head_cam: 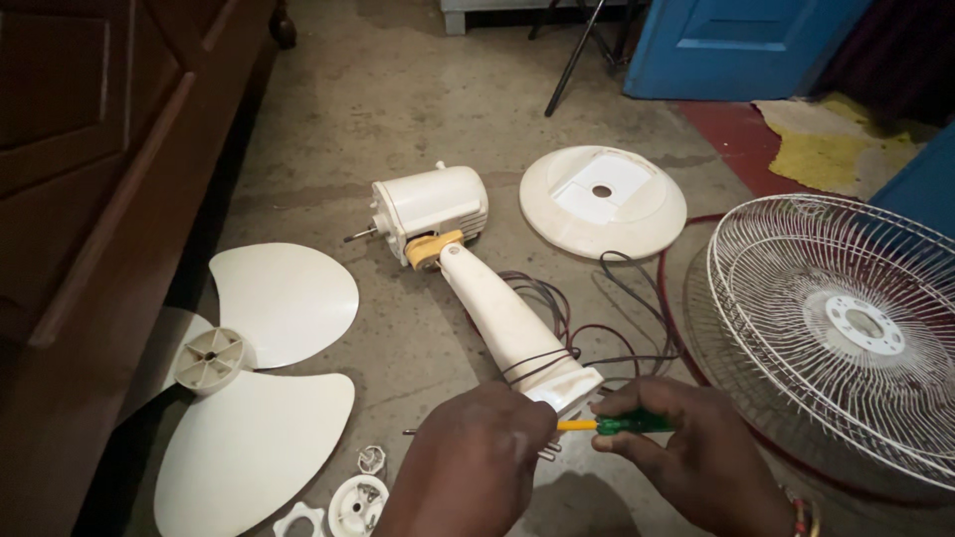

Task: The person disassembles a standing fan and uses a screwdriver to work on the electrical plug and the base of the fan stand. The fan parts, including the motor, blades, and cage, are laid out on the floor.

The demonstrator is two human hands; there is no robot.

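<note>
On the concrete floor (pixel 418 89), just ahead of the person, a dismantled fan lies in pieces. The white neck (pixel 507 323) runs on a slant from the motor (pixel 433 204) at upper left down to its open base at lower right, and that base end sits right between the two hands. The left hand (pixel 477 462) is closed over the near edge of the base and partly hides it; whether the fingers clamp it or only steady it cannot be told. The right hand (pixel 686 447) is closed around the green handle of a screwdriver (pixel 617 425), whose yellow collar points left, straight at the base, so the tool lies almost level and crosses the slant of the neck at an angle. The tip is hidden behind the left hand, so contact with the base cannot be confirmed. Both hands are about equally near the base, the left touching it, the right just beside.

Dark wires (pixel 587 338) loop out from the base toward the grille (pixel 846 328) at the right. The round base plate (pixel 602 204) lies beyond, near the motor. The blade (pixel 254 383) rests well apart at the left, with small white caps (pixel 356 502) beside the left wrist.
</note>
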